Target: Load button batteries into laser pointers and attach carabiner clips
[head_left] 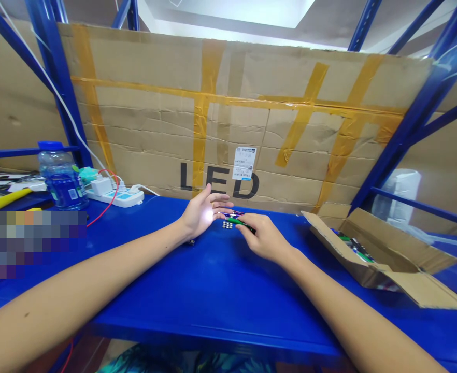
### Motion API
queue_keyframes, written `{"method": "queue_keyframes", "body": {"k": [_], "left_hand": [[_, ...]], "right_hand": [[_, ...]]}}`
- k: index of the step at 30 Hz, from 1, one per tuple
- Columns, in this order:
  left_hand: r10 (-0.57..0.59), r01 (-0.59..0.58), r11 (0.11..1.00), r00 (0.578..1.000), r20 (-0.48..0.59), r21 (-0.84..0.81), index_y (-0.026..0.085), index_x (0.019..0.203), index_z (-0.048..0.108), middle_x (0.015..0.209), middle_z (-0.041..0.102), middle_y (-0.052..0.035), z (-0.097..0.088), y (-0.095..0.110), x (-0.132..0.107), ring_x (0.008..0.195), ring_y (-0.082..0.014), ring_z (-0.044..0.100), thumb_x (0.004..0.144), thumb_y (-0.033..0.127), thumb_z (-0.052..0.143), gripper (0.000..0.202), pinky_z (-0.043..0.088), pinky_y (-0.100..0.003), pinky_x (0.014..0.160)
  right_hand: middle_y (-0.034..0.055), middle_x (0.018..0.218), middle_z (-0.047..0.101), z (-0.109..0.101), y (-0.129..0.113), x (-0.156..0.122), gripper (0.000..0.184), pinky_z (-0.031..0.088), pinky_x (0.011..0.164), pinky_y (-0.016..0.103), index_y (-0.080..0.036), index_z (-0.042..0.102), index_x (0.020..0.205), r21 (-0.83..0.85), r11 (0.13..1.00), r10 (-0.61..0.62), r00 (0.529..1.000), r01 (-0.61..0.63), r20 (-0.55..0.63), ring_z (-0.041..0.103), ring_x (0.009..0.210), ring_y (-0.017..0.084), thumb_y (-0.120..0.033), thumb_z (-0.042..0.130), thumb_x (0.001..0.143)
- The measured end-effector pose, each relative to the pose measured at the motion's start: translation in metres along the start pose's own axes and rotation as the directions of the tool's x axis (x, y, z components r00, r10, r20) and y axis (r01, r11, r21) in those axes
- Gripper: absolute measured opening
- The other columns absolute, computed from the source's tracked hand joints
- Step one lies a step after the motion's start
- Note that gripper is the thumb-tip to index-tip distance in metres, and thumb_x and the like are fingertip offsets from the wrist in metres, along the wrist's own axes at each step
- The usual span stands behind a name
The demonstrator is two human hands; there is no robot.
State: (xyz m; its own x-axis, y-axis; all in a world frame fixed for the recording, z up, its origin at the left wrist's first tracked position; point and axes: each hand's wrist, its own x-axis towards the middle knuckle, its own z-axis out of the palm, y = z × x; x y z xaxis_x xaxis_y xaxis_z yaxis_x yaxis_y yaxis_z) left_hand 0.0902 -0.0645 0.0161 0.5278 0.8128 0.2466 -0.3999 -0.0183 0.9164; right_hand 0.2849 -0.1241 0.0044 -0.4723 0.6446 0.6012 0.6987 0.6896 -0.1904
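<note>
My right hand (262, 237) grips a slim green penlight (234, 221) pointed to the left. A bright white spot of light falls on the palm of my left hand (200, 213), which is held up with its fingers spread and stretched out. Close behind the penlight is something thin and purple (236, 213), partly covered; I cannot tell whether it is held. Several small round silver pieces that look like button cells (227, 225) lie in rows on the blue table just beneath the penlight. A small dark item (190, 242) shows partly below my left wrist.
An open cardboard box (362, 277) with pen-like pieces (356, 248) stands at right. At left are a bottle of blue liquid (59, 178), a white power strip (125, 197) and a red wire (110, 204). A taped cardboard sheet (151, 129) backs the blue table (213, 300).
</note>
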Motion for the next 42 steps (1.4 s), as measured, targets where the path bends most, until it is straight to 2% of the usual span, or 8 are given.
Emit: {"method": "queue_keyframes", "body": {"k": [2,6,13,20,28,35,42], "left_hand": [[-0.001,0.001,0.998,1.0,-0.004,-0.059,0.008,0.103,0.064,0.104,0.067,-0.02,0.0,-0.001,0.0,0.1,-0.0288,0.064,0.091,0.062,0.036,0.062,0.048,-0.037,0.083],[-0.014,0.016,0.994,1.0,0.02,-0.108,0.008,0.099,0.066,0.099,0.068,-0.0185,-0.001,-0.003,0.001,0.094,-0.0275,0.065,0.09,0.061,0.039,0.06,0.047,-0.035,0.08],[-0.024,0.03,0.996,0.997,0.072,-0.081,0.009,0.093,0.068,0.099,0.068,-0.017,0.0,-0.003,0.001,0.092,-0.0266,0.064,0.086,0.064,0.044,0.06,0.045,-0.035,0.082],[-0.023,0.03,0.996,0.996,0.086,-0.08,0.009,0.093,0.068,0.098,0.068,-0.0161,-0.001,-0.003,0.002,0.09,-0.0249,0.063,0.086,0.065,0.044,0.061,0.044,-0.032,0.075],[-0.016,0.023,0.997,0.995,0.103,-0.073,0.011,0.091,0.069,0.096,0.068,-0.014,-0.001,-0.002,0.001,0.088,-0.0235,0.063,0.085,0.065,0.047,0.059,0.044,-0.033,0.08],[-0.014,0.021,0.997,0.994,0.108,-0.068,0.011,0.091,0.069,0.095,0.068,-0.0138,-0.001,-0.002,0.001,0.088,-0.0233,0.063,0.085,0.065,0.047,0.059,0.043,-0.034,0.083],[-0.018,0.025,0.998,0.993,0.115,-0.058,0.011,0.09,0.069,0.093,0.068,-0.0135,0.0,0.002,0.002,0.086,-0.0234,0.063,0.085,0.065,0.048,0.058,0.043,-0.034,0.079]], "right_hand": [[0.0091,0.091,0.073,0.001,0.0,0.0,0.017,0.046,0.071,0.031,-0.017,0.067,0.09,-0.002,1.0,0.001,1.0,-0.001,-0.001,0.064,0.078,0.02,-0.019,0.05,0.091],[0.0105,0.098,0.073,0.002,-0.001,0.001,0.019,0.048,0.076,0.032,-0.016,0.067,0.099,0.026,1.0,0.007,1.0,-0.007,0.005,0.066,0.086,0.021,-0.02,0.049,0.093],[0.0097,0.098,0.073,0.001,-0.003,0.001,0.02,0.049,0.079,0.033,-0.017,0.068,0.099,0.064,0.998,-0.009,1.0,0.008,0.015,0.066,0.088,0.022,-0.021,0.049,0.094],[0.0067,0.099,0.074,0.001,-0.009,0.001,0.02,0.048,0.08,0.033,-0.019,0.069,0.1,0.109,0.994,-0.024,0.999,0.019,0.046,0.066,0.09,0.021,-0.017,0.051,0.091],[0.0084,0.102,0.073,0.0,-0.011,0.002,0.021,0.05,0.083,0.034,-0.019,0.069,0.104,0.139,0.99,-0.021,0.999,0.025,-0.029,0.067,0.093,0.021,-0.019,0.051,0.092],[0.0082,0.096,0.073,-0.001,-0.015,0.002,0.02,0.05,0.077,0.032,-0.018,0.069,0.099,0.132,0.991,0.004,0.999,0.0,-0.035,0.067,0.086,0.02,-0.019,0.051,0.092],[0.0073,0.096,0.074,-0.003,-0.014,0.001,0.018,0.049,0.078,0.032,-0.019,0.07,0.098,0.129,0.992,-0.006,1.0,0.006,-0.005,0.067,0.086,0.021,-0.018,0.053,0.09]]}}
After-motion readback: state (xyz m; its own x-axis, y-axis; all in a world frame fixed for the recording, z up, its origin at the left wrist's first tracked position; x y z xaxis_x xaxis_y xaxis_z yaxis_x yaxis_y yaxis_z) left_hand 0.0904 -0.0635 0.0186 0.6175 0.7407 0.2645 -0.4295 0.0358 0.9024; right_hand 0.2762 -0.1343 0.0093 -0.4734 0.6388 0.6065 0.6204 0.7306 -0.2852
